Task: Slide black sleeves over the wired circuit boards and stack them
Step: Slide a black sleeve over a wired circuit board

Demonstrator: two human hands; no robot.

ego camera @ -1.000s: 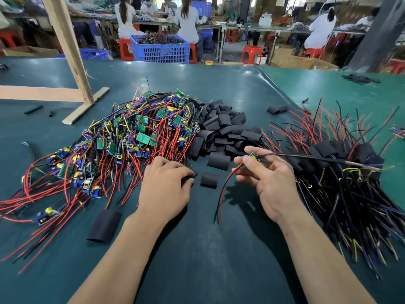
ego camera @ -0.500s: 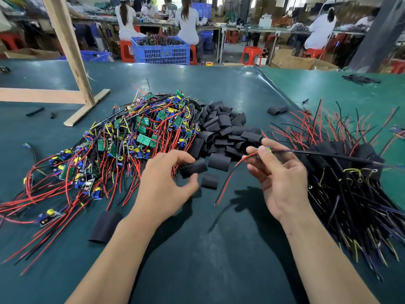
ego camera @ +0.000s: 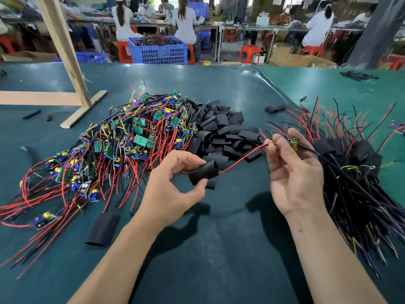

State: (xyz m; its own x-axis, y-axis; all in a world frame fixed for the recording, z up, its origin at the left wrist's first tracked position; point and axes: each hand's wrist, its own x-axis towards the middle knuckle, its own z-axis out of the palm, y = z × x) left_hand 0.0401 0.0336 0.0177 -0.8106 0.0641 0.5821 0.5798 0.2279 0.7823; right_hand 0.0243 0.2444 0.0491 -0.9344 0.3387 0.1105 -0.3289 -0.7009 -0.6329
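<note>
Dark green table (ego camera: 219,249) in a busy workshop w/ seated workers, red stools, a blue crate (ego camera: 157,50) behind. Left hand (ego camera: 173,189) pinches a black sleeve (ego camera: 203,172); right hand (ego camera: 293,172) pinches a small circuit board (ego camera: 293,143) by its red wire (ego camera: 241,157). Bare boards heap left, loose sleeves (ego camera: 223,132) center, sleeved stack (ego camera: 355,172) right.

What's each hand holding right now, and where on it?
The left hand pinches a black sleeve at its near end. The right hand pinches a wired circuit board at the board itself.
</note>
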